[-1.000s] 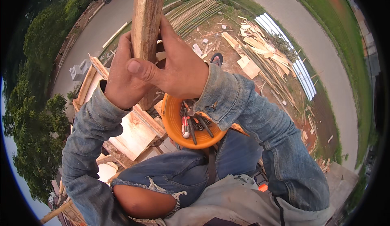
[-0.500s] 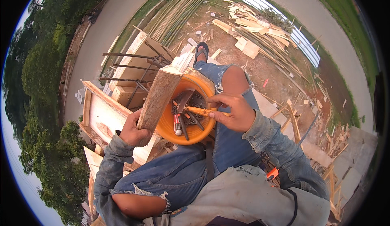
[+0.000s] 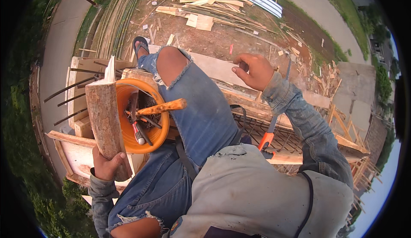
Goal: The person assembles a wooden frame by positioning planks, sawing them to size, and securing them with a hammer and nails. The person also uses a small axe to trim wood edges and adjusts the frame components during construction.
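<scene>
My left hand (image 3: 105,165) is closed around the lower end of a thick, bark-faced piece of wood (image 3: 102,114), which stands upright. Beside it, an orange bucket (image 3: 159,131) holds a tool with a wooden handle (image 3: 162,107) and a flat metal head, like a hatchet. A red-and-grey handled tool (image 3: 139,134) and many nails lie in there too. Over to the right, my right hand (image 3: 255,72) is raised in the air with bent fingers, the thumb apart, and nothing visible in it. Near my right hip is a handsaw with an orange handle (image 3: 266,141), its blade pointing away.
Rebar rods (image 3: 70,93) jut from wooden formwork at the left. A rebar cage (image 3: 282,139) runs between boards at my right. Beyond, on the ground below, lie bamboo poles (image 3: 117,24), stacked planks (image 3: 205,7) and corrugated sheets (image 3: 261,0).
My right hand has let go of the wooden handle and moved right, away from the bucket. The handle now rests over the bucket rim. The view has turned right; my left hand still holds the wood.
</scene>
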### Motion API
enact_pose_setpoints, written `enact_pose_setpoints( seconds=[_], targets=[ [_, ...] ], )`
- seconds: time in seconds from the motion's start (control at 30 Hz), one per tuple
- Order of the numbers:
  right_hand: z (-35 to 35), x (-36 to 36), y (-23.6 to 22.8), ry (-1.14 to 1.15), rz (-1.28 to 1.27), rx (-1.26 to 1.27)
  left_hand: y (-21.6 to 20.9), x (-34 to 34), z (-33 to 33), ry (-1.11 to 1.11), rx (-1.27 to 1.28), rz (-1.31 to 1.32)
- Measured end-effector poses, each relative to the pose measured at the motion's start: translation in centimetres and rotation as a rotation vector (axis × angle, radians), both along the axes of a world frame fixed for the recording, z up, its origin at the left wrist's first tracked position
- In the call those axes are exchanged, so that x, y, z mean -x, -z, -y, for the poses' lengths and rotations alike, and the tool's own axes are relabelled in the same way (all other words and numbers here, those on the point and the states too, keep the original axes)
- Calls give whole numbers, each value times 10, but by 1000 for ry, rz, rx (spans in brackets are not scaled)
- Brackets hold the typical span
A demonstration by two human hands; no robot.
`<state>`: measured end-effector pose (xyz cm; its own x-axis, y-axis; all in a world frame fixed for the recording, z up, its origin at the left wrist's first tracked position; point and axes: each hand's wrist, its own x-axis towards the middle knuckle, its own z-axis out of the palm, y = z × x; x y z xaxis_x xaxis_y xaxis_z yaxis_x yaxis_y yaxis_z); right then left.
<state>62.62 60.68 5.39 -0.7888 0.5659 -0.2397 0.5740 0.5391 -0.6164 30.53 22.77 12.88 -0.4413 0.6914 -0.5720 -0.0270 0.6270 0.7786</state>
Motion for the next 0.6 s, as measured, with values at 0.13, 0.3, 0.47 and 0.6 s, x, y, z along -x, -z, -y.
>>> enact_pose_setpoints(
  seconds=[0.13, 0.3, 0.47, 0.6],
  targets=[
    [13, -87, 8, -15, 536, 85, 2, -20, -6, -46, -22, -162],
    [105, -187, 28, -172, 1054, 625, 0, -20, -12, -29, -14, -243],
    [185, -247, 68, 112, 901, 388, -5, -27, -21, -18, -51, -148],
    [208, -239, 69, 417, 773, 259, -1, -27, -17, 0, -25, -101]
  ],
)
